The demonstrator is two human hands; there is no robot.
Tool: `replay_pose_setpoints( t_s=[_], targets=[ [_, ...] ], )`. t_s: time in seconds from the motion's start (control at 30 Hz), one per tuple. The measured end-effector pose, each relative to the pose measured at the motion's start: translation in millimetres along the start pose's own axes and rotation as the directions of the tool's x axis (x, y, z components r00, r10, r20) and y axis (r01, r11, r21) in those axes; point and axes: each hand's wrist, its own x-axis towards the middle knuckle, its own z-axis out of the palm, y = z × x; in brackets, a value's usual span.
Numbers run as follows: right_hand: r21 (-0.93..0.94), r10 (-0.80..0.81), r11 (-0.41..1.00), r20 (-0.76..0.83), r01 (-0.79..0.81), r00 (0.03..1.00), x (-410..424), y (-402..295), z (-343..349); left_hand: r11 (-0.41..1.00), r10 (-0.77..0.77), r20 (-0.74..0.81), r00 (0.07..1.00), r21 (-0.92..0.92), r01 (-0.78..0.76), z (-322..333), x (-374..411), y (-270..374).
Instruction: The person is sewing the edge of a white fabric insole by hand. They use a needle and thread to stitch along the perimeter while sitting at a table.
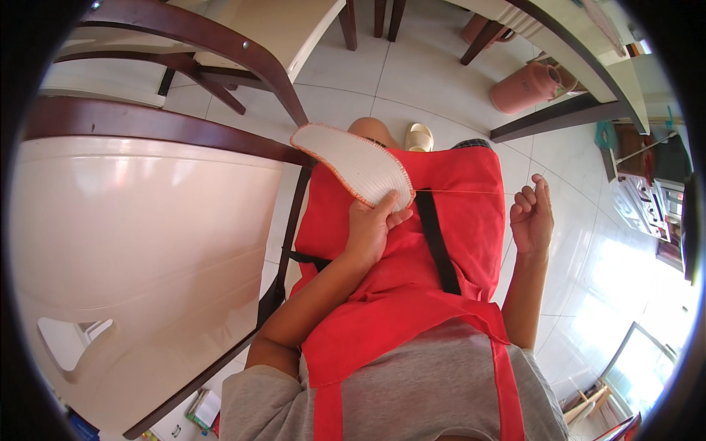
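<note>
My left hand grips the heel end of a white ribbed insole, thumb on top and fingers beneath. Orange stitches run along the insole's edge. A thin orange thread stretches almost level from that end to my right hand, raised off to the right with its fingers curled. Whether a needle sits between those fingers is too small to tell. Below the insole, a red apron with a black strap covers my lap.
Close on my left stands a chair with a glossy beige back panel and dark wooden frame. Another wooden chair is ahead of it. A pink thermos flask stands under the table. A broom is at far right.
</note>
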Motion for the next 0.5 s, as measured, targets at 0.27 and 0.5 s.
replay_pose_setpoints(
  t_s=[0.27, 0.5],
  targets=[
    [0.092, -0.014, 0.996, -0.027, 0.017, 1.0, 13, 1, -14, 0.998, -0.067, 0.001, 0.998, 0.02, 0.067, 0, -2, 4],
    [0.196, -0.004, 0.98, -0.086, 0.021, 0.996, 27, 2, -28, 0.991, -0.098, 0.012, 0.995, 0.091, 0.097, 3, -4, 5]
  ],
)
